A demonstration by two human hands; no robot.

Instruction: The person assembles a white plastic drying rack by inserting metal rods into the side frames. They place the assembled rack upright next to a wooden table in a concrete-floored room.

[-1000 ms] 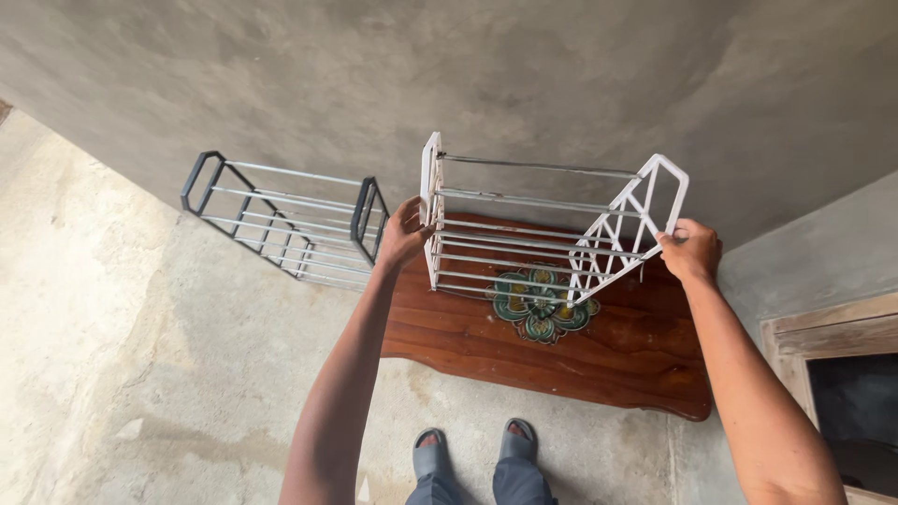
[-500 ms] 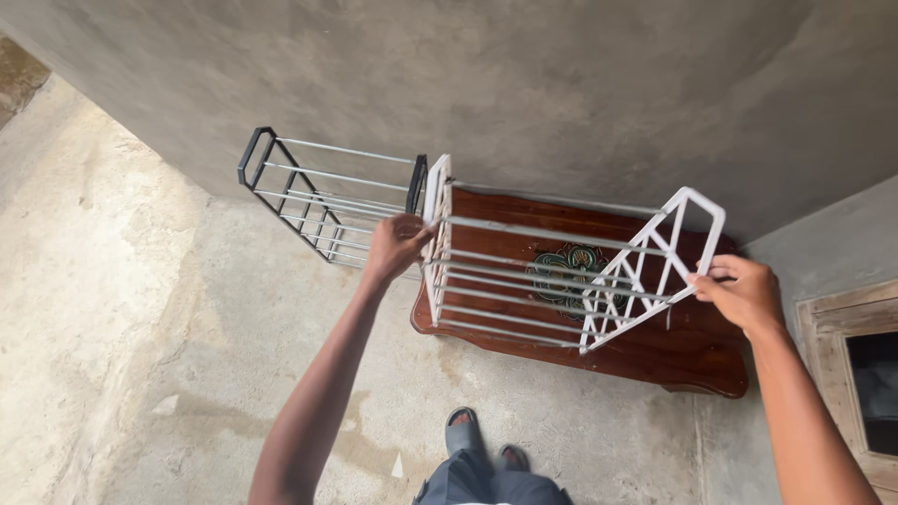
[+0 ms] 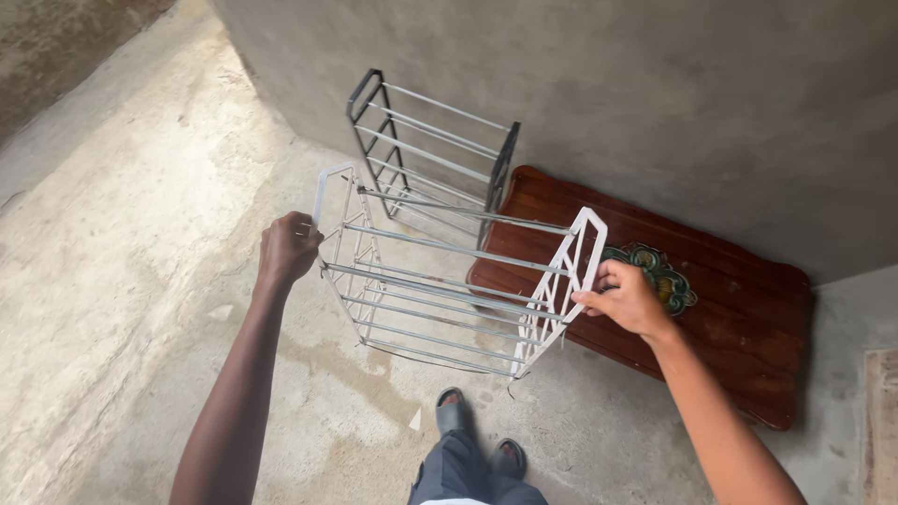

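Squarely between both hands: white-framed wire shoe rack with silver metal rods, held off the rough grey concrete floor, long axis running left to right along the rods. Left hand clamped on the left end frame, right hand pinched around a bar of the right end frame, each equally close to its own end. Just beyond, almost touching: black-framed metal rack standing against the grey plastered wall. Beside that, under the right hand: dark polished wooden board with a green floral inlay, flat on the floor.

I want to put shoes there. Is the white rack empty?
Empty. The white rack shows only bare rods, with the floor visible through them; both hands hold its ends.
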